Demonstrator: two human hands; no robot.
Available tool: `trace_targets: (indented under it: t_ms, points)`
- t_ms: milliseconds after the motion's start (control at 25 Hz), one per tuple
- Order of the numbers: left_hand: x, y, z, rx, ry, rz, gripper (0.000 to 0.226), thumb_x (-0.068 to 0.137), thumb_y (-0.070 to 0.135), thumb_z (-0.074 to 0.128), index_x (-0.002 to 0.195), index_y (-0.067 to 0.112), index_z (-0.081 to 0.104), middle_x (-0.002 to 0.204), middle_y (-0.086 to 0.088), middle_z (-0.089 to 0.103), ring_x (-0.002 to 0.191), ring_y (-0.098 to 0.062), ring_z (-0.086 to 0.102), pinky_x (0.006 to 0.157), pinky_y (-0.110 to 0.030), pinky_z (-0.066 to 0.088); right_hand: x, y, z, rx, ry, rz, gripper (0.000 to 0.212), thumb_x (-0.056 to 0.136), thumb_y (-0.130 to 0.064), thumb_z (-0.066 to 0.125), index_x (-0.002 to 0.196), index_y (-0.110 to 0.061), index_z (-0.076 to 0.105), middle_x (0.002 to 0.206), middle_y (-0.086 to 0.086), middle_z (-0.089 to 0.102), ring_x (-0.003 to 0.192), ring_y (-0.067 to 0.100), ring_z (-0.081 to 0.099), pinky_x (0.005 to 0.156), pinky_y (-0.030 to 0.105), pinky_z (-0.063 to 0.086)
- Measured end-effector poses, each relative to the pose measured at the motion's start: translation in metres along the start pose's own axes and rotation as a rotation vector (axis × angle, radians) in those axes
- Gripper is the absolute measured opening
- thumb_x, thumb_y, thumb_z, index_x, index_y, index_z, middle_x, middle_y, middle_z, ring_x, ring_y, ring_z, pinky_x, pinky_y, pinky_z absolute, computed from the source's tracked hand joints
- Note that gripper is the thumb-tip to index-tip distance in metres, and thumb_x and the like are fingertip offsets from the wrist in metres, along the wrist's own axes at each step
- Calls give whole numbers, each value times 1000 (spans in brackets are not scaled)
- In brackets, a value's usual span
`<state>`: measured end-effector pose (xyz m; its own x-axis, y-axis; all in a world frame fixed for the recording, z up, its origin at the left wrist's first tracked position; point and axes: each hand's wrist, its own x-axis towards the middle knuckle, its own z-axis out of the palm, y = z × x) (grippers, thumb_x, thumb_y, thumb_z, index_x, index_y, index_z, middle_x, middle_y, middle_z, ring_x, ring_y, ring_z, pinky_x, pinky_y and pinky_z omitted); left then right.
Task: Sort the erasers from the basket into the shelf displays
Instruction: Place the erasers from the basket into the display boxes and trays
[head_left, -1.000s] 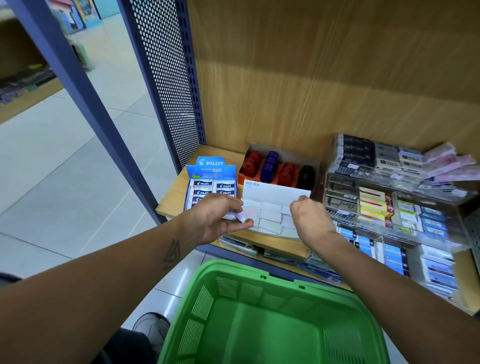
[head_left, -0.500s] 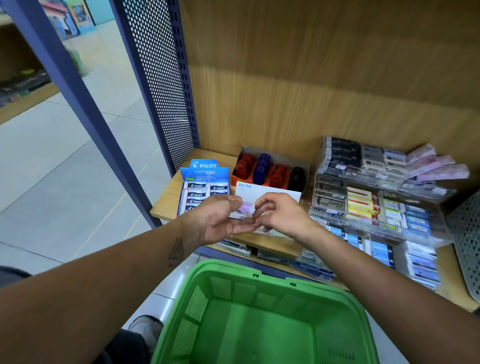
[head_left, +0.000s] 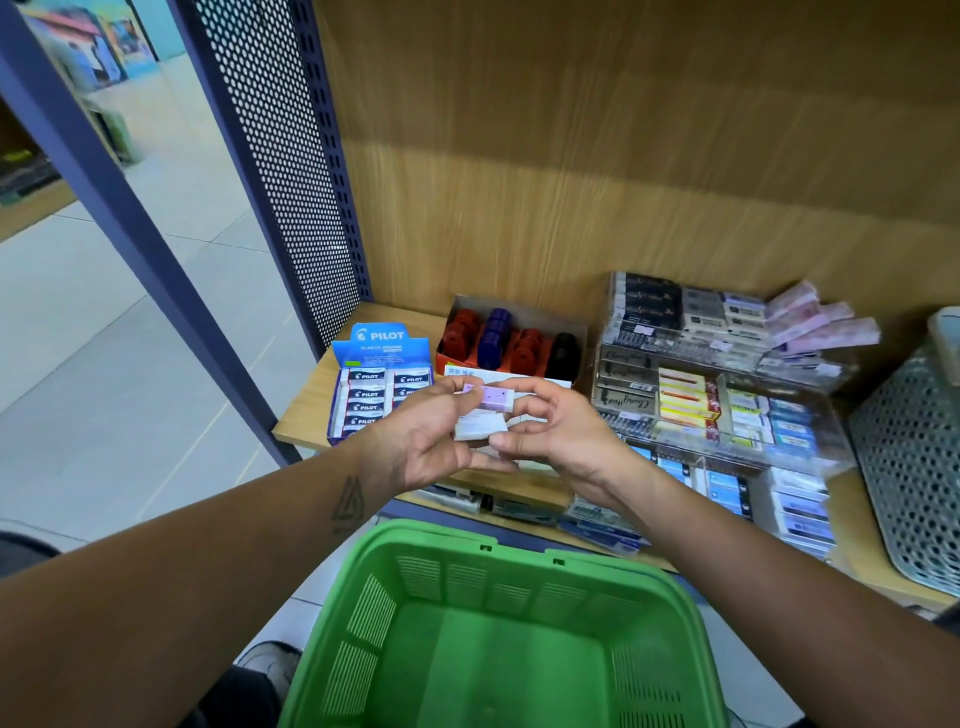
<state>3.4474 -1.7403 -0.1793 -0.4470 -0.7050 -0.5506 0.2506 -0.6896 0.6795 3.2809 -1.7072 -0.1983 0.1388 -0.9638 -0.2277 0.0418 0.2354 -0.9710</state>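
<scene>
A small purple eraser (head_left: 493, 397) is held above the shelf between both hands. My left hand (head_left: 426, 441) pinches its left end with thumb and fingers and also holds pale erasers (head_left: 480, 427) in its palm. My right hand (head_left: 558, 434) pinches the purple eraser's right end. Behind the hands a white display box (head_left: 498, 375) of pastel erasers is mostly hidden. The blue Pilot eraser box (head_left: 371, 384) stands to its left. The green basket (head_left: 498, 623) sits below, and its visible floor is bare.
A box of red, blue and black sharpeners (head_left: 511, 340) stands at the back. A clear acrylic tiered display (head_left: 727, 374) of erasers fills the right. A grey perforated metal bin (head_left: 914, 467) is at the far right. The perforated blue shelf side (head_left: 280, 171) rises on the left.
My right hand left the white box and came to the left hand. Both hands rose from the box, and the purple eraser is now pinched between them.
</scene>
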Motion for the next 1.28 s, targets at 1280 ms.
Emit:
trace_targets:
  t_ms: [1280]
  points:
    - [-9, 2, -26, 63, 145, -17, 29, 99, -14, 41, 118, 0, 56, 132, -33, 48, 93, -54, 68, 77, -45, 62, 17, 11, -9, -1482, 169, 38, 34, 79, 16, 44, 105, 0, 60, 121, 20, 52, 91, 34, 62, 75, 36, 50]
